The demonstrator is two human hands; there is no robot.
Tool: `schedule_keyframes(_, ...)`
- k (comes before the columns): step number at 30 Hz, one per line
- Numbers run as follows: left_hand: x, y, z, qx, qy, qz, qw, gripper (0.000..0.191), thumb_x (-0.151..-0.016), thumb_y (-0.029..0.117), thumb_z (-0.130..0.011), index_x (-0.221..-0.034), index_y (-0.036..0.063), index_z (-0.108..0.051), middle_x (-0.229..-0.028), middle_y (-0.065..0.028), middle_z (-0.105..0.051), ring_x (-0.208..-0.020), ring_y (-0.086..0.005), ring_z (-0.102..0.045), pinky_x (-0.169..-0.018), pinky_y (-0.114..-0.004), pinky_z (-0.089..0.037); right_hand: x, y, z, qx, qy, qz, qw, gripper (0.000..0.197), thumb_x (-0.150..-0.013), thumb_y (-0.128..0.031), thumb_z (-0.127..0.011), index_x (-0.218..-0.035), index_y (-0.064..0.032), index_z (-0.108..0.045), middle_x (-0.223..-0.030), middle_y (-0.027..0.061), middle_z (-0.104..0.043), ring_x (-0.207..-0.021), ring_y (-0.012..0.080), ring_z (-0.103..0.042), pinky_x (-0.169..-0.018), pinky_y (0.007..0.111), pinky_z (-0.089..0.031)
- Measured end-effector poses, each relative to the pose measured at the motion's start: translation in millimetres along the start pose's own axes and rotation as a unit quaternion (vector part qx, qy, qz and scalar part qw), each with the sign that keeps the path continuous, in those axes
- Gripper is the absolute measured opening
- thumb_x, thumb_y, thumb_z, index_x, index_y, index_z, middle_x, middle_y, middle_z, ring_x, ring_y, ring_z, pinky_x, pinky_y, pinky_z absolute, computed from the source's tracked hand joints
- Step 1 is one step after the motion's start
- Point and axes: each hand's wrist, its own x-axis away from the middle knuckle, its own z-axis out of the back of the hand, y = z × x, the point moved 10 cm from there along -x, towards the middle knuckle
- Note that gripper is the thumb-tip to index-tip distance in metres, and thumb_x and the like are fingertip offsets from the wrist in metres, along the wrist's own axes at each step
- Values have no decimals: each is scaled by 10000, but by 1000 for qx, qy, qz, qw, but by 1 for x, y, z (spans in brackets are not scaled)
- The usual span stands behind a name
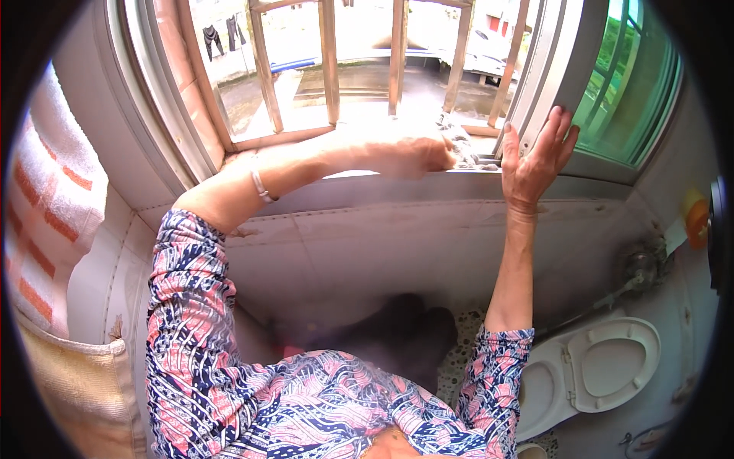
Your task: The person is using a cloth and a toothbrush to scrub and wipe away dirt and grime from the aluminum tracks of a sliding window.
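Observation:
My left hand [427, 150] reaches across the window sill with a crumpled grey-and-white cloth [463, 143] at its fingers, pressed down near the sliding track. Glare washes out part of this hand and the sill. A bracelet circles the left forearm. Against the metal frame of the sliding window sash [565, 80] rests my right hand [536, 160], its fingers spread and nothing held in it. The sash's green-tinted glass [625, 103] lies just beyond those fingertips.
Metal security bars [330, 63] cross the opening outside. Towels [63, 189] hang at the left wall. Below right stands a toilet with its seat raised [616, 367], near a wall pipe fitting [639, 264]. An orange object [697, 224] is at the right wall.

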Motion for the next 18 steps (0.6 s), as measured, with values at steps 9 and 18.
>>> schedule_keyframes(9,-70,15,-10,-122,-2,-21,992,126,-695,-21,-580,-783,40,-647,-731,-126,-589,-691,-284,-604,-603,-402,-477,-4,24,-16,14,-2,-81,997,925,-661,-189,-755,-1393,-11,-221,-1399,254,-284,-1229,480,-331,-1013,527,-280)
schedule_keyframes(18,-61,17,4,-73,36,-148,986,39,-685,3,-595,-692,27,-625,-673,-134,-574,-646,-291,-576,-578,-403,-446,-8,27,-20,51,-48,-65,995,975,-665,-327,-760,-1412,-33,-207,-1396,223,-302,-1218,413,-345,-1016,501,-291)
